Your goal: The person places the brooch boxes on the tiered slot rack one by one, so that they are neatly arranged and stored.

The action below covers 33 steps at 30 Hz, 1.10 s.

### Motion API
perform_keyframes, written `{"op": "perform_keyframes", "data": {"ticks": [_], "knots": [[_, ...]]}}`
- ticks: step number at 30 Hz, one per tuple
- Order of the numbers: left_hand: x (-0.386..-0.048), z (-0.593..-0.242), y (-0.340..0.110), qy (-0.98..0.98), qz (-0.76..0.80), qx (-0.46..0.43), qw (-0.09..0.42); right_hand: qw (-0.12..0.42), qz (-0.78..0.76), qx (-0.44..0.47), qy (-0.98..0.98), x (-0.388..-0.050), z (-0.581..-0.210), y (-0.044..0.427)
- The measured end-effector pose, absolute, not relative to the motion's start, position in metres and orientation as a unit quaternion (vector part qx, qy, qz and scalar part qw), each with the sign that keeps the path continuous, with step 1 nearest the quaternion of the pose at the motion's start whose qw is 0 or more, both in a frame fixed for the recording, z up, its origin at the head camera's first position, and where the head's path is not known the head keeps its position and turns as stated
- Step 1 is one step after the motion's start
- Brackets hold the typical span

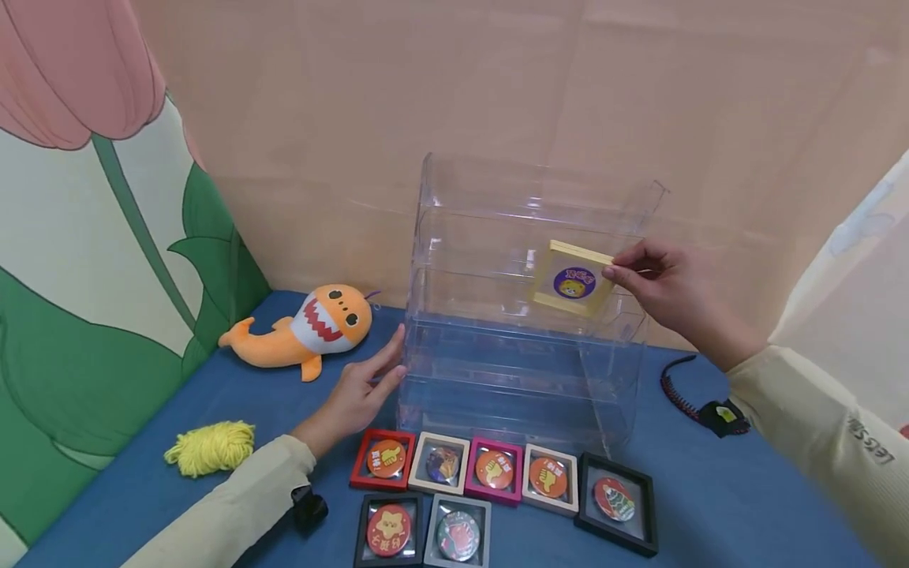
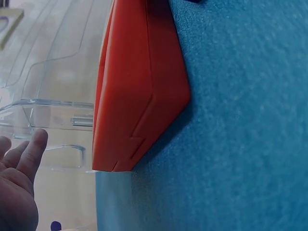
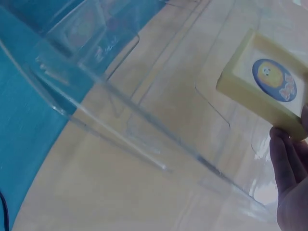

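Observation:
Between the thumb and fingers of my right hand [image 1: 671,288] is a pale yellow display frame [image 1: 574,280] with a round purple bear badge inside. In the right wrist view the yellow frame [image 3: 264,82] is pinched at its edge. It is held at the right part of a clear tiered acrylic display stand [image 1: 497,355], around its middle tiers. Whether the frame touches the stand I cannot tell. My left hand [image 1: 362,390] is at the stand's left side, fingers extended, fingertips against or very near its side panel. A red display frame [image 2: 130,86] looms close in the left wrist view.
In front of the stand lie several framed badges, among them a magenta frame [image 1: 493,471], a black frame [image 1: 616,502] and a grey frame [image 1: 458,532]. An orange shark plush [image 1: 305,327] and yellow yarn [image 1: 210,449] lie left. A dark braided band [image 1: 710,410] lies right.

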<state>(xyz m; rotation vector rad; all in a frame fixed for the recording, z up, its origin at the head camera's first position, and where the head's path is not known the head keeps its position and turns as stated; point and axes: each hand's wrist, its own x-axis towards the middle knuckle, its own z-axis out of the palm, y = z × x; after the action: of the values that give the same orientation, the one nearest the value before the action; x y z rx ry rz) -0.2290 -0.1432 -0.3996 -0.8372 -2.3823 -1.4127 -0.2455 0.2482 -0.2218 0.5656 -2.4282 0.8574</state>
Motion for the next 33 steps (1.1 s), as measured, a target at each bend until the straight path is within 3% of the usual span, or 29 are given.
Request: {"op": "perform_keyframes", "data": {"ticks": [7, 16, 23, 33], "knots": [[-0.219, -0.402, -0.157, -0.82, -0.479, -0.276, 0.148, 0.237, 0.315, 0.25, -0.884, -0.264, -0.237, 0.219], [-0.22, -0.403, -0.168, -0.826, -0.467, -0.273, 0.156, 0.195, 0.319, 0.227, -0.899, -0.269, -0.25, 0.199], [-0.217, -0.407, -0.171, -0.822, -0.471, -0.273, 0.167, 0.195, 0.311, 0.251, -0.896, -0.273, -0.252, 0.184], [-0.199, -0.372, -0.159, -0.829, -0.461, -0.268, 0.167, 0.175, 0.287, 0.291, -0.896, -0.273, -0.246, 0.177]]}}
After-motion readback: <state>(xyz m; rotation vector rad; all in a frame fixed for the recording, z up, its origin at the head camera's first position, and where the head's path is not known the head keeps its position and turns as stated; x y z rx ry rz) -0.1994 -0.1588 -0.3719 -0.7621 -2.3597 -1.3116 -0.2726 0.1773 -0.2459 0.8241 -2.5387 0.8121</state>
